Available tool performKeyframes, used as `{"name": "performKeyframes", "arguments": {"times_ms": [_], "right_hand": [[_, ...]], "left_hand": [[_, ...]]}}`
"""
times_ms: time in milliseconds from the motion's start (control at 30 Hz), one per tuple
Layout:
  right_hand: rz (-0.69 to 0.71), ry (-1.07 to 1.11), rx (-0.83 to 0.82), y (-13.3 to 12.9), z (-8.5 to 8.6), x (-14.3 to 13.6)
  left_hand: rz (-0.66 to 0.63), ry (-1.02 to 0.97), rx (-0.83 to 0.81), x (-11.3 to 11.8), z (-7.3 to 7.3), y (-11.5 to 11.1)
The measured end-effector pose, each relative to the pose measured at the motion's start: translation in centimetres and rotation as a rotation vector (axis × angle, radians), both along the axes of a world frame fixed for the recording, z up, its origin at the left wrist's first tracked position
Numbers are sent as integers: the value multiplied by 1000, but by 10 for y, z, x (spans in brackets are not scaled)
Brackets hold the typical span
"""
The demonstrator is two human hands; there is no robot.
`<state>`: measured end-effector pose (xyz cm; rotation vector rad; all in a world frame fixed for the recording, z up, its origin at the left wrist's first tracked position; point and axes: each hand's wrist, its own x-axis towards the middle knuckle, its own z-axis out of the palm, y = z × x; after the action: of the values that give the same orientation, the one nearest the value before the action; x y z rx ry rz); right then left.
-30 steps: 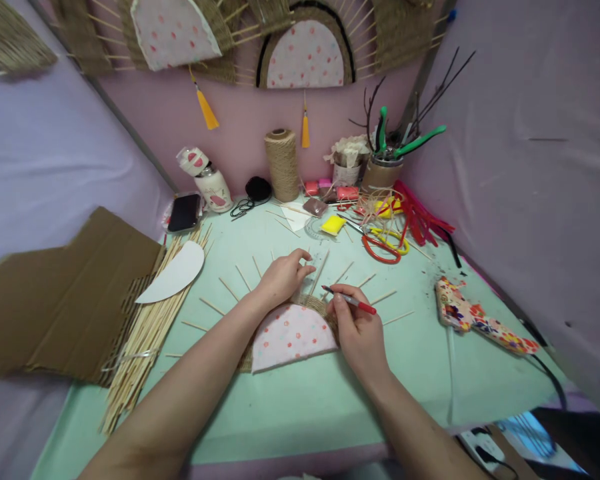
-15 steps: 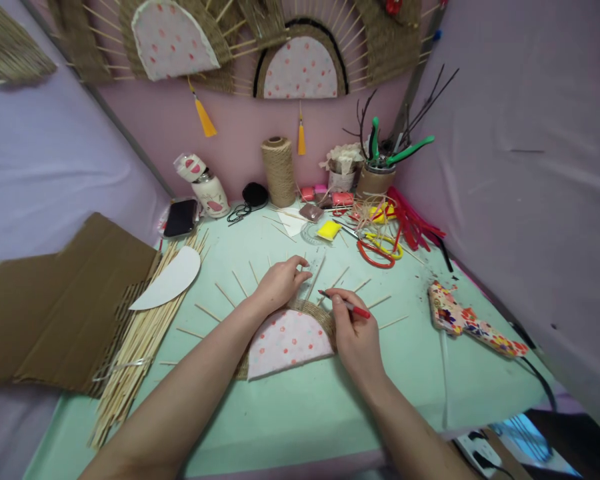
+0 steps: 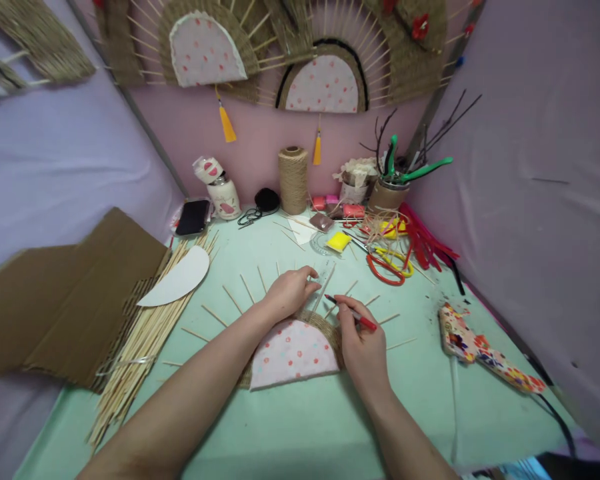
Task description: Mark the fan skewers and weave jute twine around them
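Note:
A half-round fan (image 3: 295, 353) lies on the table, its pink dotted cloth edged with woven twine and thin wooden sticks fanning out from it. My left hand (image 3: 290, 293) rests over its top edge, curled fingers gripping the side of a clear ruler (image 3: 324, 287) laid along the sticks. Held in my right hand (image 3: 365, 347) is a red pen (image 3: 364, 320), its dark tip pointing left, close to the ruler and a stick. Whether the tip touches anything I cannot tell.
At left lie a bundle of sticks (image 3: 130, 360), a white paper piece (image 3: 180, 279) and cardboard (image 3: 80, 287). Behind stand a twine spool (image 3: 293, 180) and a jar with green-handled pliers (image 3: 389, 193). Red scissors (image 3: 385, 270) and a flowered glue gun (image 3: 480, 350) are at right.
The view has shifted, so everything sits slightly lower and mostly further right. Both hands keep nearly the same pose over the fan, with the pen still in my right hand.

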<state>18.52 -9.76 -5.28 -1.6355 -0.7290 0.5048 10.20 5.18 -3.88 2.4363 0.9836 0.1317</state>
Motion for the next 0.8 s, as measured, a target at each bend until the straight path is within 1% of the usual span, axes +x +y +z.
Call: {"name": "performKeyframes", "arguments": {"times_ms": [233,467,667,800], "right_hand": [[-6,-49,-20,3,-2,-1],[0,-29,-23,4,-6,-1],[3,-29,-16,3,-4,-2],[0,-29,-16,3,-6,-1]], "left_hand": [[12,38,48,0,4,-2],[6,58,82,-1,6,-4],[1,46,67,-2,7,-4],[8,49,66,-1,7,-4]]}}
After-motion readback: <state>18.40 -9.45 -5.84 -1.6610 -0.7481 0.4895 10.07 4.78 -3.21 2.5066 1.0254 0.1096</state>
